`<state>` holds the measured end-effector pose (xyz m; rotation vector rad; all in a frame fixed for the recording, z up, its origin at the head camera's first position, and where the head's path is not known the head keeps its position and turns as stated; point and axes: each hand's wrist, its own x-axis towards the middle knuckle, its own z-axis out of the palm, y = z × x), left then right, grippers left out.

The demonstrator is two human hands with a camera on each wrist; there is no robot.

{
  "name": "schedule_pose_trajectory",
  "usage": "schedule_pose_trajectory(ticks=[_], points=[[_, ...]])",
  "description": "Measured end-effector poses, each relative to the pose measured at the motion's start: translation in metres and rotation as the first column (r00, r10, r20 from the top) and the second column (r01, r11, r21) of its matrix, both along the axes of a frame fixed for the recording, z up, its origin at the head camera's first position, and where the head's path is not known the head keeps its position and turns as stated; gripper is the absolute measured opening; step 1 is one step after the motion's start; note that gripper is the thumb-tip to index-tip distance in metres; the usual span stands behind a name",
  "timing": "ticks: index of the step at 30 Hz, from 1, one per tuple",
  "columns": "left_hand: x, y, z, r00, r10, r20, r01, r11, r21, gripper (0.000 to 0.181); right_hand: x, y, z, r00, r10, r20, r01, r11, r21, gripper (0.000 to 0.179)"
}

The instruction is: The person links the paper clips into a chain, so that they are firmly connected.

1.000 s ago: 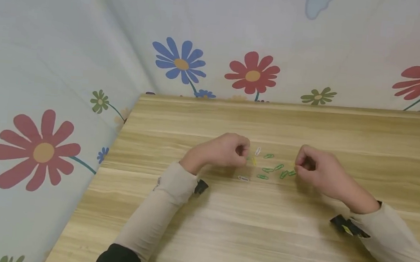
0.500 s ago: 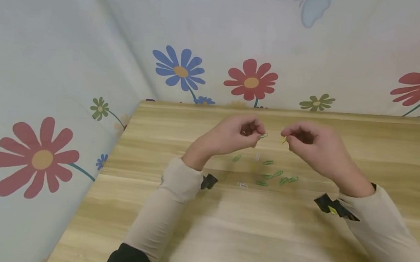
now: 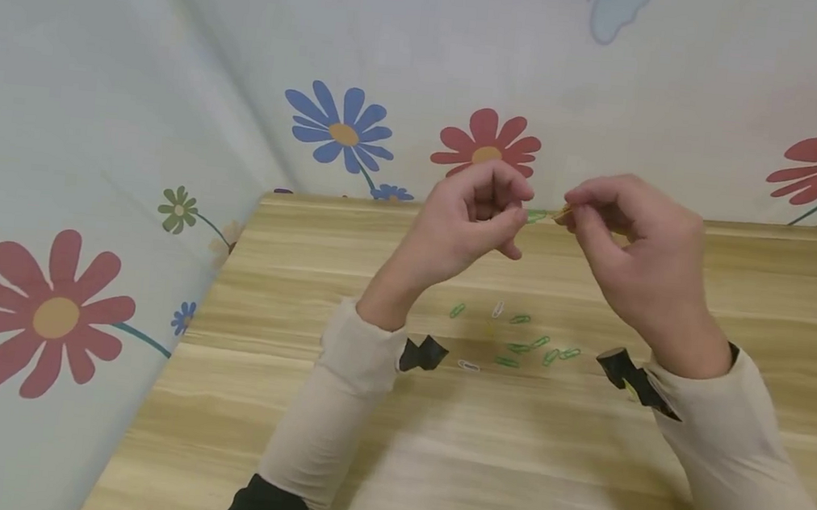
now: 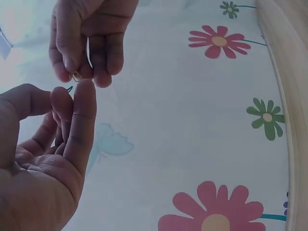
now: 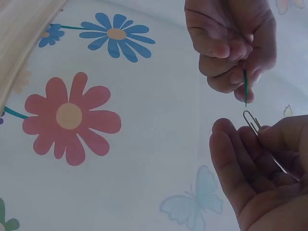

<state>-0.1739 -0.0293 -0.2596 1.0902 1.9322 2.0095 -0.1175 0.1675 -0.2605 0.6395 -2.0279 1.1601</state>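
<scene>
My left hand (image 3: pixel 459 219) pinches a green paper clip (image 3: pixel 537 216) between thumb and finger, raised over the far part of the table. Facing it, my right hand (image 3: pixel 641 259) pinches a yellow paper clip (image 3: pixel 563 213). The ends of the two clips come close together between the hands. In the right wrist view the green paper clip (image 5: pixel 246 89) points down, seen edge-on, just above the looped end of the yellow paper clip (image 5: pixel 251 120). The left wrist view shows only a bit of the green paper clip (image 4: pixel 70 89) above the left fingertips.
Below the hands, several green paper clips (image 3: pixel 540 342) lie scattered on the wooden table (image 3: pixel 290 277). Among them are a white paper clip (image 3: pixel 498 310), another white paper clip (image 3: pixel 469 366) and a faint yellow clip (image 3: pixel 490 328). A flower-patterned curtain (image 3: pixel 398 35) hangs behind the table.
Both hands have picked up a paper clip each, green in the left and yellow in the right. They have risen from the table and moved toward each other, bringing the clips together.
</scene>
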Motion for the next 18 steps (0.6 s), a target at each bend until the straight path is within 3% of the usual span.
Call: schedule_pose_trajectory(ticks=[8, 14, 18], points=[[0.008, 0.001, 0.006, 0.999, -0.038, -0.011, 0.039, 0.998, 0.044, 0.021, 0.002, -0.007, 0.002, 0.976, -0.038, -0.215, 0.055, 0.996, 0.077, 0.011], [0.012, 0.002, 0.008, 0.999, -0.041, -0.011, 0.042, 0.997, 0.066, 0.023, 0.003, -0.01, -0.001, 0.956, -0.071, -0.286, 0.116, 0.983, 0.143, 0.014], [0.013, 0.003, 0.008, 0.999, -0.05, 0.006, 0.05, 0.995, 0.089, 0.024, 0.004, -0.01, -0.003, 0.957, -0.056, -0.286, 0.111, 0.977, 0.18, 0.021]])
